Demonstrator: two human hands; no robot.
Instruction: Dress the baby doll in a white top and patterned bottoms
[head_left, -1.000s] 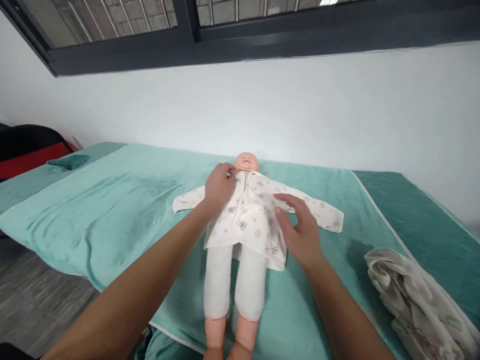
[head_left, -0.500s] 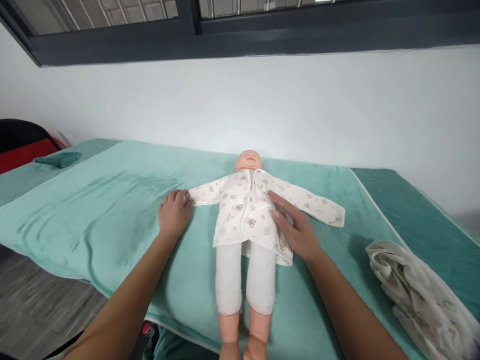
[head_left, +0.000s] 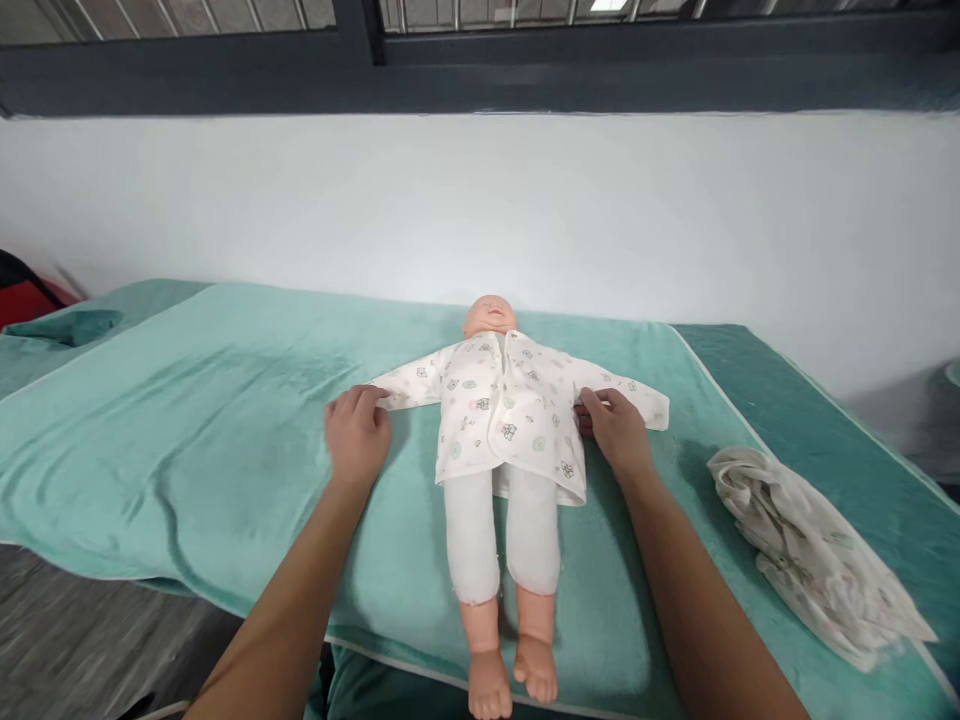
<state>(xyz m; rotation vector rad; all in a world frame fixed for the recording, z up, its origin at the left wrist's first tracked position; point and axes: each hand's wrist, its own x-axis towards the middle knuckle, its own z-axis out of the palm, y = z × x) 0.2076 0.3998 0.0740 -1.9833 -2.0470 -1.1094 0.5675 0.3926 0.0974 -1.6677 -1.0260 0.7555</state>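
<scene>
Two hands (head_left: 355,432) (head_left: 621,434) pinch the shirt (head_left: 510,400) edges with nearly closed fingers (head_left: 366,394) (head_left: 591,402), open blanket (head_left: 247,440) beyond both.

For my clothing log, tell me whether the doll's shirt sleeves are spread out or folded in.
Spread: both sleeves of the shirt reach outward from the doll, left hand at one cuff, right hand by the other sleeve.

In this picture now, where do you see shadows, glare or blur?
In the head view, the wall is softly lit, brightest around its middle; a soft shadow lies on the blanket between the doll and the right forearm; a small white glare shows in the window; the floor looks smeared.
</scene>
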